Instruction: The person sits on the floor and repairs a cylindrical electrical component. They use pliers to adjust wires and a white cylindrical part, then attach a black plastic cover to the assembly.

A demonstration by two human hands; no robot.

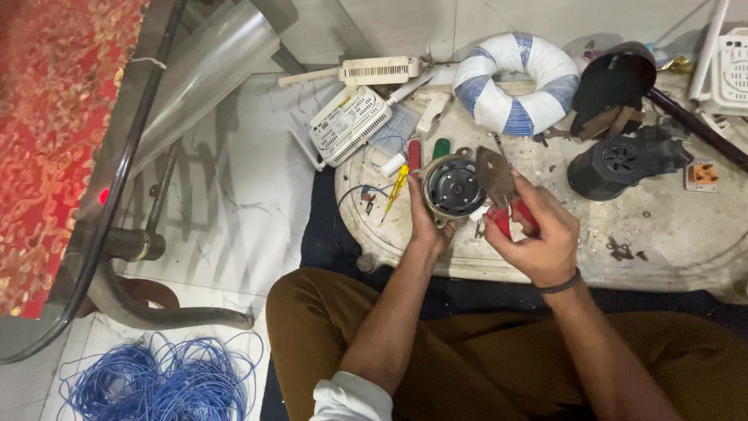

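Motor (453, 187) sat at the centre of the frame, a round metal housing with a dark inside, cupped from below in the left hand (425, 222), whose fingers wrapped closed round its rim. The right hand (538, 238) was closed on red-handled pliers (510, 210), their nose up against a flat grey plate (495, 175) at the motor's right edge; whether the pliers actually pinched the plate could not be told. It looked like the dismantling stage, with the plate being worked at the housing. The next move would call for a steady hold on the motor and a firm bite with the pliers.

Just left of the motor lay a yellow screwdriver (396, 189), with a red handle (414, 153) and a green handle (442, 147) above it. All rested on a worn white board (686, 242). A white-and-blue ring (516, 83) lay at upper centre, a black part (623, 165) at right, and blue wire (160, 382) at lower left.
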